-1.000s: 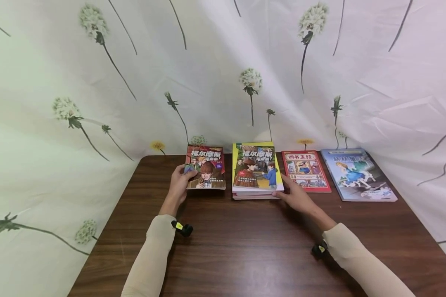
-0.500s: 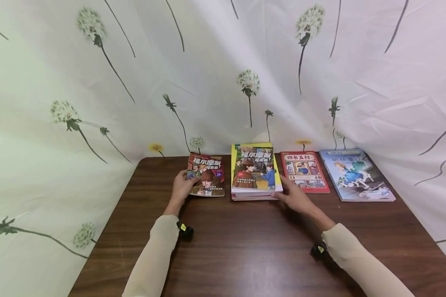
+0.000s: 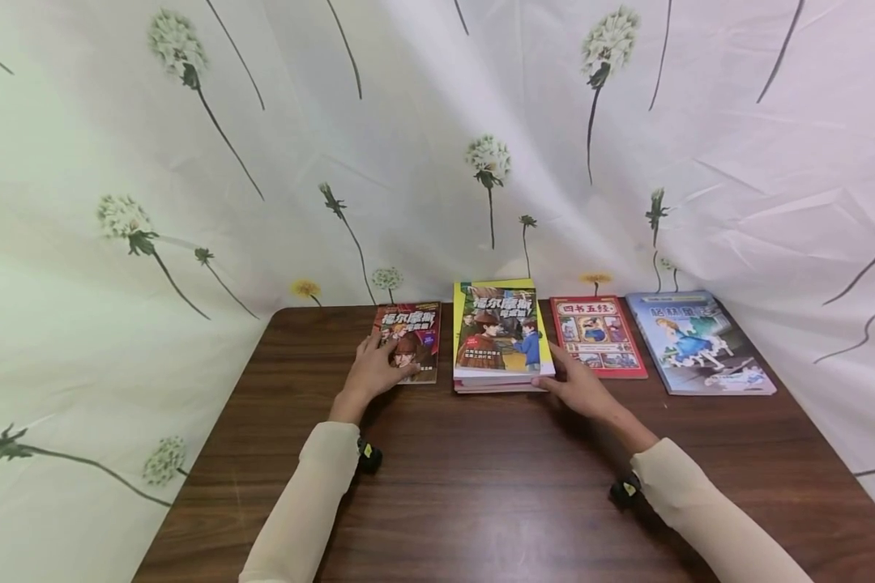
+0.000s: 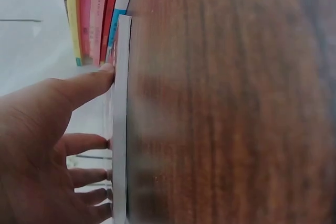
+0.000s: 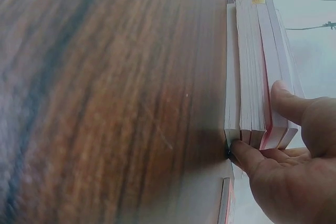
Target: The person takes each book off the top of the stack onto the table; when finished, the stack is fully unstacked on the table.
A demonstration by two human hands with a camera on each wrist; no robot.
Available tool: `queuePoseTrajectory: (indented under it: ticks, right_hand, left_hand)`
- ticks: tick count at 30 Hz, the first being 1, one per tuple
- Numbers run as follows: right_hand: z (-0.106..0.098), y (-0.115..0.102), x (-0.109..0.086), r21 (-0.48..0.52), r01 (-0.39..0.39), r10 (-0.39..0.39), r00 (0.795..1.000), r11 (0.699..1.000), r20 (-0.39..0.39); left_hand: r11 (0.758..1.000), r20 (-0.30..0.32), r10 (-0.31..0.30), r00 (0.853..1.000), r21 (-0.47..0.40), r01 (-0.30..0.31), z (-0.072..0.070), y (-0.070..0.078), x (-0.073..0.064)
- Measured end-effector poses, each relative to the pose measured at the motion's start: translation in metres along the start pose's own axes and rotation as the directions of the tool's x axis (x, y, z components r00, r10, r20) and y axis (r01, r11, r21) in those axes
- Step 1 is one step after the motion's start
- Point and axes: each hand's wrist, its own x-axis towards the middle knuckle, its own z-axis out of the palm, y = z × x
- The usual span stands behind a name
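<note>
The left hand [image 3: 372, 372], with fingers spread, is touching the book [image 3: 424, 330], which is lying on the worktop [image 3: 467, 486] just left of the stack [image 3: 499, 332]. The right hand [image 3: 586, 390] is holding the stack's near right corner. Two other books [image 3: 599, 336] are lying right of the stack.

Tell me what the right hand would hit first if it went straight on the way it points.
Most likely the stack of books: the right hand points at its near right corner, with the thumb apparently touching it.
</note>
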Motion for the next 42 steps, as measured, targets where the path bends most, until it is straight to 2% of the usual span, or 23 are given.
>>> queuePoseTrajectory:
  ticks: [8, 15, 23, 30, 35, 39, 42]
  right_hand:
    - [0.0, 0.002, 0.0, -0.002, -0.001, 0.001, 1.0, 1.0, 0.009]
    - [0.0, 0.002, 0.0, 0.014, 0.016, -0.016, 1.0, 1.0, 0.008]
    - [-0.002, 0.004, 0.002, 0.019, 0.015, -0.015, 1.0, 1.0, 0.012]
    - [-0.002, 0.004, 0.002, 0.023, 0.006, -0.007, 1.0, 1.0, 0.013]
    - [-0.001, 0.005, 0.002, 0.029, 0.007, -0.007, 1.0, 1.0, 0.015]
    - [-0.001, 0.005, 0.001, 0.029, 0.003, -0.003, 1.0, 1.0, 0.017]
    - [-0.001, 0.006, 0.001, 0.026, -0.005, 0.004, 1.0, 1.0, 0.02]
  left_hand:
    - [1.0, 0.016, -0.018, 1.0, -0.023, 0.018, 0.003, -0.004, 0.005]
    - [0.997, 0.035, -0.035, 0.999, -0.061, 0.037, -0.001, 0.001, 0.003]
    - [0.997, 0.023, -0.007, 1.0, -0.078, 0.009, -0.006, 0.002, 0.008]
    - [0.999, 0.017, 0.009, 1.0, -0.037, -0.008, -0.012, 0.007, 0.011]
    - [0.998, -0.014, 0.037, 0.999, -0.044, -0.037, -0.021, 0.022, 0.012]
    - [0.997, 0.006, 0.032, 0.999, -0.074, -0.032, -0.03, 0.041, 0.012]
    - [0.998, 0.015, 0.026, 1.0, -0.064, -0.025, -0.034, 0.057, 0.014]
